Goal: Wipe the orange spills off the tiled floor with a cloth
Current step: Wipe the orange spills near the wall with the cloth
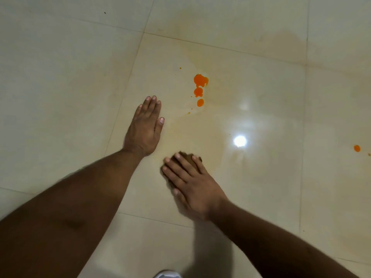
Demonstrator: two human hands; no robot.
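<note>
Pressing brown cloth (185, 157) under flat right hand (192, 185), left hand (145, 129) flat on tiled floor (60, 77), orange spills (199, 85) beyond

One head-worn camera looks steeply down at the glossy cream tiled floor (261, 177). It sits close, above both forearms.

Glossy cream square floor tiles (60, 77) crossed by thin grey grout lines, bright orange round spill drops (199, 85) set against faint yellowish smears, a crumpled brown cloth (185, 157)
</note>
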